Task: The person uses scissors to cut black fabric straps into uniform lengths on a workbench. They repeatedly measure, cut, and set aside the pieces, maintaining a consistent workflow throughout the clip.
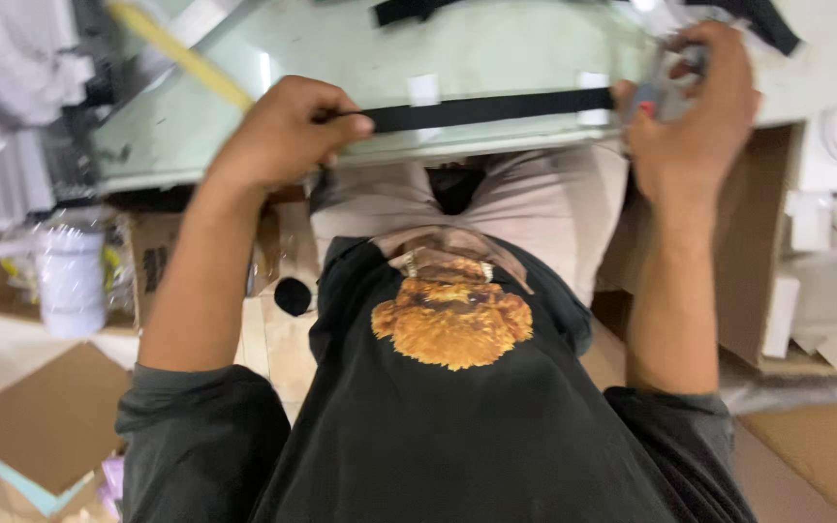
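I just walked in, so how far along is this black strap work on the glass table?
Done: more black strap lies on the table. In hand: left hand pinches one end of the black strap stretched along the edge; right hand grips the other end with a small tool, blurred. Left: cannot tell.

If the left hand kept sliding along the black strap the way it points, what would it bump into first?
The left hand points along the black strap toward the right hand. Nothing sits on the strap between them, so it would probably meet that hand first, though the blur makes this uncertain.
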